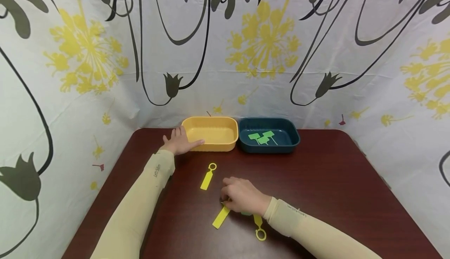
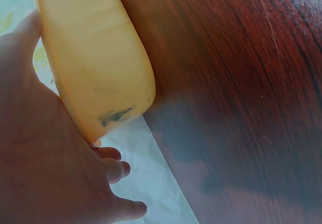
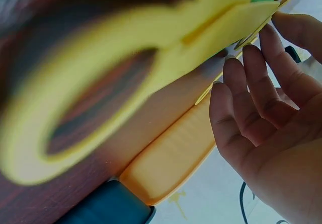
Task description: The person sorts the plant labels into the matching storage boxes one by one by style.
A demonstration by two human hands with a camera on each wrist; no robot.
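My left hand (image 1: 178,141) rests against the left end of the yellow bin (image 1: 230,146), its thumb along the front wall. In the left wrist view its fingers (image 2: 132,210) spread past the bin's corner. Over the middle of the table, my right hand (image 1: 244,197) has curled fingers and pinches the upper end of a yellow ring tag (image 1: 220,218). Another yellow ring tag (image 1: 258,223) sticks out below the hand, large and blurred in the right wrist view. A green piece (image 1: 246,213) beside it is mostly hidden. A third yellow ring tag (image 1: 207,179) lies apart, ring upward.
A dark blue bin (image 1: 268,149) with several green tags (image 1: 263,139) stands right of the yellow bin. Both stand at the back of the dark red table (image 1: 337,181), before a patterned cloth (image 1: 218,56). The yellow bin's visible inside holds nothing.
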